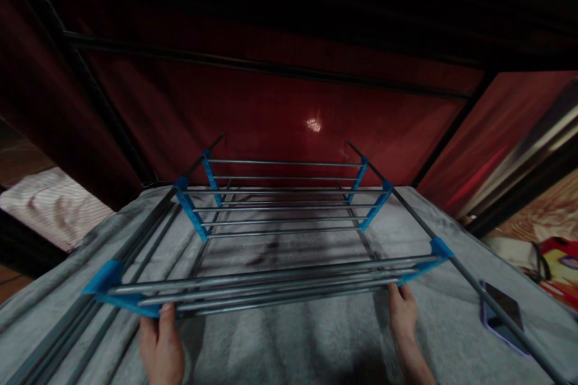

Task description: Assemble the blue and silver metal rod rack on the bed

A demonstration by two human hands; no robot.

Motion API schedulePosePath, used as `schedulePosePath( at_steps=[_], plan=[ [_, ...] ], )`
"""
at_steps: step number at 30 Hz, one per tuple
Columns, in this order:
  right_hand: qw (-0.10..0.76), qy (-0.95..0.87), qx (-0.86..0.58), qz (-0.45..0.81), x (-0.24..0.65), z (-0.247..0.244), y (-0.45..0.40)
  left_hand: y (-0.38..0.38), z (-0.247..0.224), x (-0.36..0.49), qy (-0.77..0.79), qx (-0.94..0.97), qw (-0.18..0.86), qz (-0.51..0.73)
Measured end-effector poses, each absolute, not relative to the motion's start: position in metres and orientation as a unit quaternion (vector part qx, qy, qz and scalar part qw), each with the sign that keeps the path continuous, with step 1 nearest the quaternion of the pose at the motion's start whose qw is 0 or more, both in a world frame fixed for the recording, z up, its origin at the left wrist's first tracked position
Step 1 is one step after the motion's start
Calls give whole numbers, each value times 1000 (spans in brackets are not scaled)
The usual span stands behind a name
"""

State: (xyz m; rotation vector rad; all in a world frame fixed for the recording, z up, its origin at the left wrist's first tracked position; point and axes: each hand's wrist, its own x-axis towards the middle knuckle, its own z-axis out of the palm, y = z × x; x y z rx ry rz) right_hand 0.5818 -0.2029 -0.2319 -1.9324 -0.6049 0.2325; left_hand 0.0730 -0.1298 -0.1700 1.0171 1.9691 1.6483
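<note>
A rack [280,280] of thin grey metal tubes joined by blue plastic end pieces, like a shoe rack, lies across a grey blanket. Its nearest tier faces me, and the other tiers stand farther back. At that near tier's left end, my left hand [163,349] is closed on the lowest tube beside the blue end piece [108,286]. My right hand [403,316] grips the same tier at the other end, just under the right blue end piece [428,261]. Some of the fingers on both hands are hidden behind the tubes.
The grey blanket [316,337] spreads beneath the rack. A phone [503,316] lies on it at the right, partly behind a side tube. Dark red panels [271,114] in a dark frame stand behind. Striped cloth [54,204] is at the left; a red and yellow item [562,264] is at the right.
</note>
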Motion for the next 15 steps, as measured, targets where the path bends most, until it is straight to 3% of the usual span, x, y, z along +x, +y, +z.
schedulePosePath(
  at_steps=[15],
  plan=[
    [466,-247,-841,124,593,-248,-199,-123,-188,75,697,369,199,582]
  ],
)
